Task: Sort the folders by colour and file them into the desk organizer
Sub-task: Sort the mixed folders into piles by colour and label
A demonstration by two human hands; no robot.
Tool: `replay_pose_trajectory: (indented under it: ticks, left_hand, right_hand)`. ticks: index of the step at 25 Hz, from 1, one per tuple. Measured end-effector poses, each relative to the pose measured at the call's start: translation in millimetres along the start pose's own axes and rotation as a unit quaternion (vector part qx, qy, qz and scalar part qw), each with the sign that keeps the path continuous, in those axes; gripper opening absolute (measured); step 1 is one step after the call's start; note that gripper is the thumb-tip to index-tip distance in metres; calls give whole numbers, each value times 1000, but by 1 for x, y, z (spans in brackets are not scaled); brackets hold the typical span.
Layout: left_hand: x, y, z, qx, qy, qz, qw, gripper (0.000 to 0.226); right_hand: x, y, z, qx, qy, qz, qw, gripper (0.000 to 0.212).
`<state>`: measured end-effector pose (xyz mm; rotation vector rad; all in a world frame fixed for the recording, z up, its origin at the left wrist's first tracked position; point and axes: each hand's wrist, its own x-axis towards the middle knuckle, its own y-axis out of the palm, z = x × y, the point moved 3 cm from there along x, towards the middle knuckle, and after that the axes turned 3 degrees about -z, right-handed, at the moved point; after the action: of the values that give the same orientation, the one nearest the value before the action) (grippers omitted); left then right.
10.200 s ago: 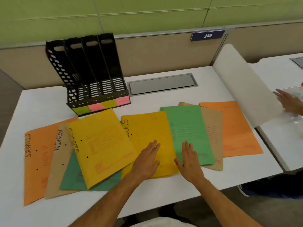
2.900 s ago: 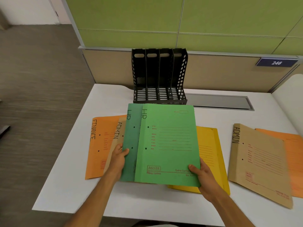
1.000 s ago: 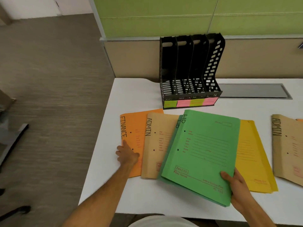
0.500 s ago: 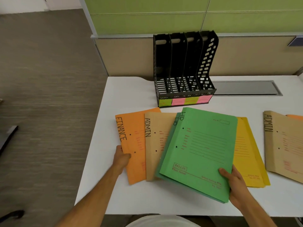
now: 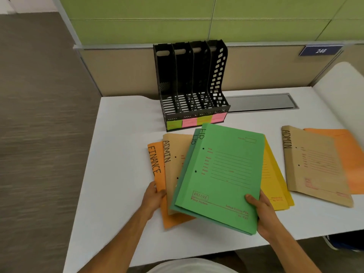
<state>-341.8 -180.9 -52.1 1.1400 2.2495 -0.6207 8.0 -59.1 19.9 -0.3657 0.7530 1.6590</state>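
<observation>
My right hand [image 5: 263, 214] grips the lower right corner of two green folders [image 5: 222, 174] marked HR, held together above the desk. My left hand [image 5: 152, 198] pinches the edge of an orange folder [image 5: 157, 174] marked FINANCE, which lies under a brown ADMIN folder [image 5: 173, 164]. Yellow folders [image 5: 275, 184] lie beneath the green ones on the right. Further right are another brown ADMIN folder [image 5: 313, 166] and an orange folder [image 5: 352, 158]. The black desk organizer [image 5: 189, 85] stands at the back with four empty slots and coloured sticky labels along its front.
The white desk [image 5: 118, 174] ends at a left edge over grey carpet [image 5: 39, 115]. A metal cable tray cover [image 5: 260, 102] sits behind, right of the organizer. A white divider panel [image 5: 342, 89] rises at the far right. A green partition wall backs the desk.
My left hand has closed on the orange FINANCE folder and slid it rightward under the brown one. My right hand keeps holding the green folders.
</observation>
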Motion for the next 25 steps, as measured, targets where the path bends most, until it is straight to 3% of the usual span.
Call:
replay_pose_trajectory:
  ticks: [6,10,13,16,19,23,25]
  left_hand:
    - [0,23,-20,51,34,46,997,40]
    - [-2,50,-31,117,54,77,989,27]
    - [-5,59,-33,158,66,70,983,23]
    - [-6,42,-32,199,59,13,978,37]
    - [-11,15,-34,99,32,44,994,32]
    - [-28,-23,-37,-36,-6,146,989,50]
    - [-32,-42,-31,-65,12,153,986,40]
  right_hand:
    - [-6,-15,-2,8,3,-22,1000,42]
    - [-10,-20,1,4,0,-11,1000,47]
    - [-10,-20,4,0,0,-5,1000,47]
    - [-8,-12,6,-6,1,6,1000,45]
    - [-3,10,3,-20,12,35,999,48]
    - [6,50,-12,-42,32,75,996,53]
    - [11,71,-23,-57,44,91,993,49]
